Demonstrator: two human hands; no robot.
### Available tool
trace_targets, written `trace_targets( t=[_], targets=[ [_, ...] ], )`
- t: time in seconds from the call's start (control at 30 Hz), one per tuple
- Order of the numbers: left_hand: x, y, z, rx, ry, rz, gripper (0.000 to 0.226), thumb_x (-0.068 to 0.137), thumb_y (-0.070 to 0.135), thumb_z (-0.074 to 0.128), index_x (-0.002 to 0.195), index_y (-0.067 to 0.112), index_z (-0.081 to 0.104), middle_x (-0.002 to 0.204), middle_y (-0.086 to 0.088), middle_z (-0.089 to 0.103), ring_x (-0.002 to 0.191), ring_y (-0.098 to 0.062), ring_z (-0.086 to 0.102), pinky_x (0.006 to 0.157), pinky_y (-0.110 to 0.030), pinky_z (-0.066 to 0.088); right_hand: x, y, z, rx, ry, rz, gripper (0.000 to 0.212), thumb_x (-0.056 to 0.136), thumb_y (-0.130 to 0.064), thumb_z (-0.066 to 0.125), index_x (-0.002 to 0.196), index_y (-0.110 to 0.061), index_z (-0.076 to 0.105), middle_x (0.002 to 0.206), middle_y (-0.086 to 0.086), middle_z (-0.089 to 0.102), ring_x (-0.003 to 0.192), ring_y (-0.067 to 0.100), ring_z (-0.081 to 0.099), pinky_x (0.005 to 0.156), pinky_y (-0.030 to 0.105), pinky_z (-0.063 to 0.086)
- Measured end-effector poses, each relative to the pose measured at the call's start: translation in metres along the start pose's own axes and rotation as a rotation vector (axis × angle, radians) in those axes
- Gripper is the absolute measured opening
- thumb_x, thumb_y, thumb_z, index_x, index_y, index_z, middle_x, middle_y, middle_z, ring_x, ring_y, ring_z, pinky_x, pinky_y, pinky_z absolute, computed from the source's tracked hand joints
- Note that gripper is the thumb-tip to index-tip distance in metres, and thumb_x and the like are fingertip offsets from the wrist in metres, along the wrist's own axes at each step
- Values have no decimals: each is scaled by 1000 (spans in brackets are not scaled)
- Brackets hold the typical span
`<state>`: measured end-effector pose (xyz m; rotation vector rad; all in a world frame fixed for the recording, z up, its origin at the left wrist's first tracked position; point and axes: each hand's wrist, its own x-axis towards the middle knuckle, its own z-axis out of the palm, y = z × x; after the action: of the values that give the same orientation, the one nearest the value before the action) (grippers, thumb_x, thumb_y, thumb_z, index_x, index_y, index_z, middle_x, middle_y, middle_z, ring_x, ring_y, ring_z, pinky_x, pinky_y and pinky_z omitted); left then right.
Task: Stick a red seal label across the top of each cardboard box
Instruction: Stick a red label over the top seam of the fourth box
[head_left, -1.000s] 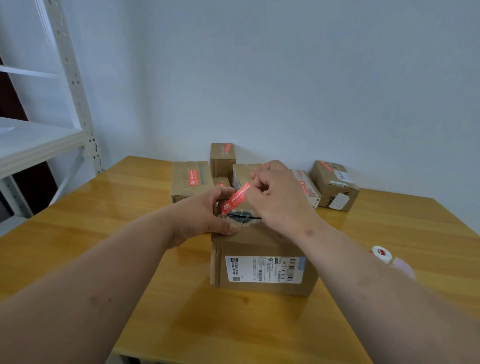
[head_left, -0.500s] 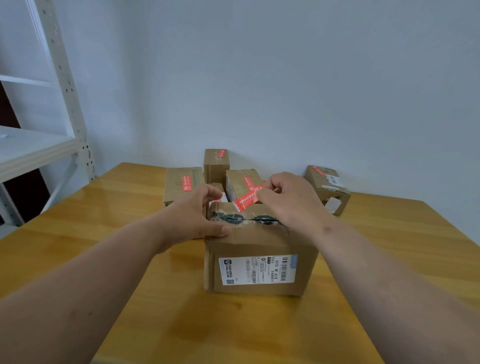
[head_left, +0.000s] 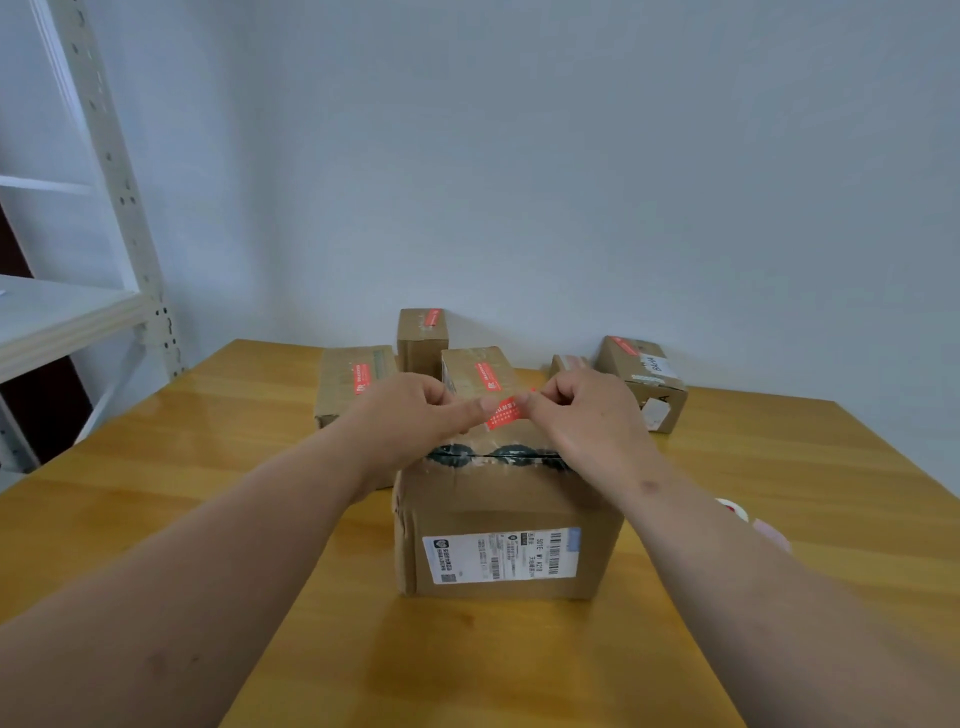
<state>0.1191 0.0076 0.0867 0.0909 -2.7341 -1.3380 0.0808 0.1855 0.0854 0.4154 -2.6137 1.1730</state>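
Observation:
A cardboard box (head_left: 506, 514) with a white shipping label on its near side stands in the middle of the wooden table (head_left: 156, 499). Over its top a red seal label (head_left: 505, 409) is stretched between both hands. My left hand (head_left: 415, 415) pinches the label's left end with curled fingers. My right hand (head_left: 582, 415) pinches its right end. Whether the label touches the box top is unclear. Dark tape marks run along the box's top seam.
Behind stand several smaller boxes bearing red labels: one at the left (head_left: 353, 382), one upright at the back (head_left: 422, 335), one in the middle (head_left: 480, 371), one at the right (head_left: 644, 379). A label roll (head_left: 735, 509) lies right. A white metal shelf (head_left: 67, 312) stands left.
My left hand left the box's corner and came up to take the label's left end. The label moved from a tilt to lie level across the box top.

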Motion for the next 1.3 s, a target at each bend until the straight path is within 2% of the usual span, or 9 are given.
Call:
trace_targets(
  t=[0.17,0.4,0.53,0.63,0.73,0.87,1.0,1.17,1.3],
  targets=[
    [8,-3,1,-56,-5,-11,23,86,27,68,79,6,69,106,-9,70,105,-25,62,89,-39,50,-3,6,-4,6,-31,-22,39,93,-39,61,77,-4,68,58,-1,52,48,6,41,52,20,32],
    [13,2,-4,-5,-25,-30,19,88,20,61,87,3,70,104,-9,70,101,-23,61,91,-42,51,-2,11,-9,29,-59,22,41,94,-38,60,81,0,68,59,1,48,51,8,41,52,22,31],
    [14,9,-3,89,-110,-28,21,94,19,53,98,4,67,104,-9,66,102,-24,59,97,-44,47,-1,11,-9,-41,-78,78,42,92,-40,62,60,-13,56,54,-5,47,54,11,44,53,26,31],
    [17,11,-1,207,-174,-16,17,92,18,53,89,4,64,96,-11,64,92,-24,59,90,-41,49,0,11,-7,-173,-67,87,44,90,-42,62,53,-22,49,54,-9,49,58,10,49,55,28,32],
    [21,10,1,312,-180,-9,20,91,20,53,73,9,51,78,-9,51,70,-20,46,70,-33,44,-2,11,-5,-279,-62,73,43,88,-42,62,51,-23,52,57,-10,53,65,11,53,71,33,42],
    [26,11,2,386,-193,1,18,89,22,55,74,12,49,75,-8,42,66,-19,38,59,-29,34,-2,12,-1,-321,-39,60,36,84,-42,63,54,-22,60,73,-9,60,75,10,56,85,39,47],
    [31,8,4,438,-200,8,23,88,24,55,70,12,46,69,-6,38,64,-19,35,58,-32,32,-3,16,3,-345,-62,6,28,87,-37,60,64,-21,62,95,-4,56,86,14,56,79,35,50],
    [36,5,7,497,-183,22,35,88,25,56,59,13,40,63,-3,37,59,-18,35,60,-32,34,-7,23,6,-345,-61,-71,28,91,-32,57,67,-18,58,94,-6,50,83,9,50,60,15,34],
    [39,4,12,577,-195,34,31,90,24,52,61,12,47,97,-11,57,71,-18,45,66,-35,44,-7,25,7,-345,-63,-91,27,91,-30,58,66,-20,55,93,-6,49,83,9,49,59,11,30]
  ],
)
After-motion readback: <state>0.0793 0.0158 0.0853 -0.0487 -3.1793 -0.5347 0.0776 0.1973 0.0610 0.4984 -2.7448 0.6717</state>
